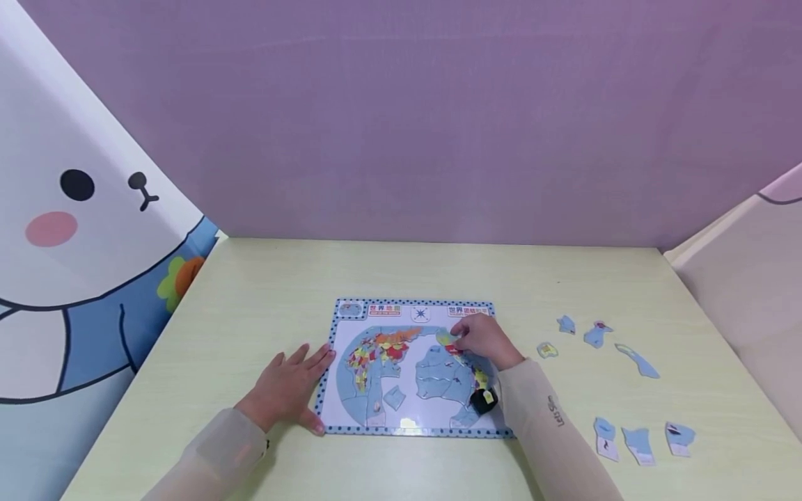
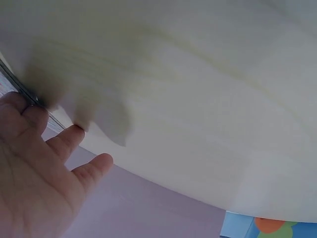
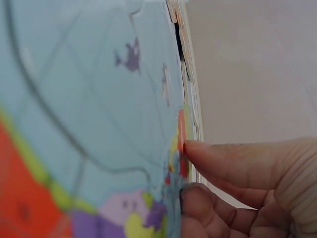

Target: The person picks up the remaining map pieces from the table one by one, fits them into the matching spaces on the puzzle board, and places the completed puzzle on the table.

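A world-map jigsaw puzzle board (image 1: 407,428) with a blue dotted border lies on the table, part of its map filled with pieces. My left hand (image 1: 288,386) rests spread along the board's left edge; in the left wrist view its fingertips (image 2: 77,131) touch that edge. Over the map's upper right, my right hand (image 1: 485,339) pinches a colourful puzzle piece (image 1: 450,346). The right wrist view has the thumb (image 3: 198,148) against the red and yellow part of the piece, fingers curled below. A loose blue piece (image 1: 394,397) lies on the white middle of the board.
Right of the board lie several loose pieces, among them a long blue one (image 1: 638,362), a small yellowish one (image 1: 547,349) and a blue-and-white one (image 1: 639,445). A black device (image 1: 482,401) sits by the right wrist. Behind the table (image 1: 276,271) rises a purple backdrop (image 1: 438,139).
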The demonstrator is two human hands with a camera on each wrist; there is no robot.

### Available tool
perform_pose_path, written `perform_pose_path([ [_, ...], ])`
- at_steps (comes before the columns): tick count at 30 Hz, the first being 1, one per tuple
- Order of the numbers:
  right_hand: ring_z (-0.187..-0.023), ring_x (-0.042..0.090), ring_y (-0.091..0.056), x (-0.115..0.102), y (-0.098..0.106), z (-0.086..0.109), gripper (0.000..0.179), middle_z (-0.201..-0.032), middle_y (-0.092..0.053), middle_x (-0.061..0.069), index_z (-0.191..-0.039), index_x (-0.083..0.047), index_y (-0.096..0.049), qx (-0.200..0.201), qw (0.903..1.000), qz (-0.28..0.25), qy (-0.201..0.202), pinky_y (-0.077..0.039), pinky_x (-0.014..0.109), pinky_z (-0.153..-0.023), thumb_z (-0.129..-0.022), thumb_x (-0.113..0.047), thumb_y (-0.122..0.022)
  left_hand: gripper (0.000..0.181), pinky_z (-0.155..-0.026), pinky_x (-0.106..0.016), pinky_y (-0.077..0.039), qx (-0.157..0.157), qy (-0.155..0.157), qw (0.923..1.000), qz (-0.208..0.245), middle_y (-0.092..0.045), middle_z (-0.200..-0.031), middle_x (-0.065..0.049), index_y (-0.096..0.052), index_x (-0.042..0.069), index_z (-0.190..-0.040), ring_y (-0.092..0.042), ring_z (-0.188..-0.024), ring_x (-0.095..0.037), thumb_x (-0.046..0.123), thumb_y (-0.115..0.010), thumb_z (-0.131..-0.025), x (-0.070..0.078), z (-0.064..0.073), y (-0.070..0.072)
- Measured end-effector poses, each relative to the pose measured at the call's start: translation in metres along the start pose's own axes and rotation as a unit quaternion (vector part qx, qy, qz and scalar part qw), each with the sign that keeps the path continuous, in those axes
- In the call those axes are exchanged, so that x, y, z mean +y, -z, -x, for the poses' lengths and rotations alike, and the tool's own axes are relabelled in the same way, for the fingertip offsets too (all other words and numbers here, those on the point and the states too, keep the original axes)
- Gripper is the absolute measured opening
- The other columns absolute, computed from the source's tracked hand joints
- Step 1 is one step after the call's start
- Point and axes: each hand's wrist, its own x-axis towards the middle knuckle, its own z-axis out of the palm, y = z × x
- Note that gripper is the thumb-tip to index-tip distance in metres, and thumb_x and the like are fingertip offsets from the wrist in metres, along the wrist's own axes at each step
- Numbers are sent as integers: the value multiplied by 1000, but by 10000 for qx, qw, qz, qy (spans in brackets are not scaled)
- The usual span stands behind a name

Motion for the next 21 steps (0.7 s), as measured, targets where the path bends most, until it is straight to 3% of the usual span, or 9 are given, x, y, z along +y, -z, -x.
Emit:
perform_pose_path([
  [8, -90, 25, -58, -8, 7, 5, 21, -99, -66, 10, -104, -2, -71, 170, 9986, 467, 164, -51, 41, -83, -83, -6, -72, 118, -104, -67, -24, 60, -20, 10000, -34, -30, -155, -6, -35, 9, -149, -23, -140, -42, 62, -82, -55, -2, 1, -1],
  [15, -90, 24, -56, -17, 10, 1, 22, -100, -64, 8, -106, -7, -71, 24, 9987, 281, 426, -48, 42, -84, -84, -8, -71, 116, -104, -68, -24, 34, -40, 9998, 209, -31, -154, -8, -35, 7, -148, -23, -139, -44, 58, -85, -55, -1, 4, 1],
  [21, -85, 18, -57, -27, -1, -6, 18, -96, -66, 3, -101, -8, -73, -190, 9969, 137, 750, -50, 38, -80, -83, -9, -73, 116, -104, -67, -25, 68, -68, 9998, 199, -30, -155, -7, -35, 8, -148, -22, -140, -43, 59, -84, -56, -1, 3, -1],
])
